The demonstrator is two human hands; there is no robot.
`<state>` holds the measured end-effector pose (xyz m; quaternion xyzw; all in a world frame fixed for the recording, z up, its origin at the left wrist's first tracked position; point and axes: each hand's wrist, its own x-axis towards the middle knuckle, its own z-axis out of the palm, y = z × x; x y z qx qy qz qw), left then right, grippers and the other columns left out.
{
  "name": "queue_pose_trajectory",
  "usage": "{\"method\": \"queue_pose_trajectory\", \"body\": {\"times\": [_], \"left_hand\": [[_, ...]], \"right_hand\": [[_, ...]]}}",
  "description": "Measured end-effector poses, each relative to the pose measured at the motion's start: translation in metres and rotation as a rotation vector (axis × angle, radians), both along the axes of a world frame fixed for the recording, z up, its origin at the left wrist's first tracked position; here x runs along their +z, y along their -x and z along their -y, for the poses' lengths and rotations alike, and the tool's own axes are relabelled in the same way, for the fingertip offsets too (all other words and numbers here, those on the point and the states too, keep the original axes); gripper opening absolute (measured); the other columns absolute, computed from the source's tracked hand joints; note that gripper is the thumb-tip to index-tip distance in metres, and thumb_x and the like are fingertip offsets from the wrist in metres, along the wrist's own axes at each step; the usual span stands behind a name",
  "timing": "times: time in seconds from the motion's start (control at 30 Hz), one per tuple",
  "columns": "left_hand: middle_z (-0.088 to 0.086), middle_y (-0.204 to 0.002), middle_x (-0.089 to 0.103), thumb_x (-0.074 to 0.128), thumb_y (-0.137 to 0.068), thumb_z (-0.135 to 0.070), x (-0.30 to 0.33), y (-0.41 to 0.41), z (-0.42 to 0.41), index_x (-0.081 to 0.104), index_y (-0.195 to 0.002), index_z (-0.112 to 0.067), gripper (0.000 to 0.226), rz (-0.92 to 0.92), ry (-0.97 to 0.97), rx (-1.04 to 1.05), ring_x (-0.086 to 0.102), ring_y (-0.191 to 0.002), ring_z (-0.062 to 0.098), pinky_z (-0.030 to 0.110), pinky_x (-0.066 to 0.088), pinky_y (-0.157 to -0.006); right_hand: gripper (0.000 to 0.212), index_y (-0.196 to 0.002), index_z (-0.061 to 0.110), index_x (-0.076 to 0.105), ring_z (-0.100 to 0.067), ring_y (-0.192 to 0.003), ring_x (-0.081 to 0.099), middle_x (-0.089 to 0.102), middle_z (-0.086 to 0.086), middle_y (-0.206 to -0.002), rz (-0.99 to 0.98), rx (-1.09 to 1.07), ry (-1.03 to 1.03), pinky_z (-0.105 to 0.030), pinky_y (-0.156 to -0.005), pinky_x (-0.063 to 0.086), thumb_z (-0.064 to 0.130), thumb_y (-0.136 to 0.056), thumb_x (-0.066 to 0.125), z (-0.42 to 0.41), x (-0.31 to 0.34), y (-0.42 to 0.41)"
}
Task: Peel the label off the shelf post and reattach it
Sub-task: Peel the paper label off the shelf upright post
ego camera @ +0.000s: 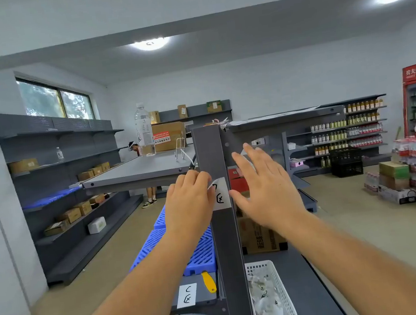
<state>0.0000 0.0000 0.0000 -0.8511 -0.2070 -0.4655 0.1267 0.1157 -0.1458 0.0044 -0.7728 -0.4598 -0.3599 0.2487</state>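
Label (221, 194): white paper sticker with handwritten marks, on the front face of the grey shelf post (224, 231), upper left corner lifted. Left hand (190, 202) pinches that corner; right hand (264, 189) open, empty, just beside the post. Thin, light, tear-prone: best gripped at the loose corner, peeled slowly.

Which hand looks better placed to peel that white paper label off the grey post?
Probably the left hand: its fingertips already touch the white paper label at its lifted upper-left corner on the grey metal shelf post. The right hand is open beside it.
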Motion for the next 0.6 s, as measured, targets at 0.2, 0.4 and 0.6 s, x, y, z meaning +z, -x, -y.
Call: {"method": "queue_pose_trajectory", "body": {"times": [0.2,0.4,0.6], "left_hand": [[-0.003,-0.105,0.065,0.058,-0.099,-0.035,0.0,-0.011,-0.003,0.062,-0.108,-0.023,0.015,-0.007,0.031,0.009,0.057,-0.097,0.02,0.035,0.047,-0.083],[-0.001,-0.105,0.065,0.055,-0.101,-0.028,0.005,-0.017,0.0,0.062,-0.107,-0.021,0.012,-0.003,0.081,0.008,0.056,-0.097,0.02,0.034,0.047,-0.084],[-0.004,-0.103,0.064,0.058,-0.099,-0.033,0.003,-0.014,0.002,0.061,-0.105,-0.024,0.011,-0.022,0.132,-0.018,0.055,-0.096,0.017,0.033,0.052,-0.084]], "right_hand": [[0.079,-0.16,0.026,0.025,-0.027,-0.156,0.024,0.021,-0.004,-0.171,0.011,-0.006,0.011,-0.045,-0.12,0.029,0.061,-0.094,0.051,-0.007,-0.006,-0.006],[0.077,-0.159,0.025,0.028,-0.027,-0.154,0.029,0.027,-0.006,-0.169,0.003,-0.005,0.016,-0.044,-0.119,0.032,0.061,-0.094,0.051,-0.009,-0.007,-0.01],[0.068,-0.159,0.026,0.028,-0.026,-0.152,0.03,0.029,-0.005,-0.168,-0.028,0.018,0.02,-0.043,-0.119,0.032,0.054,-0.1,0.044,-0.009,-0.007,-0.009]]}}
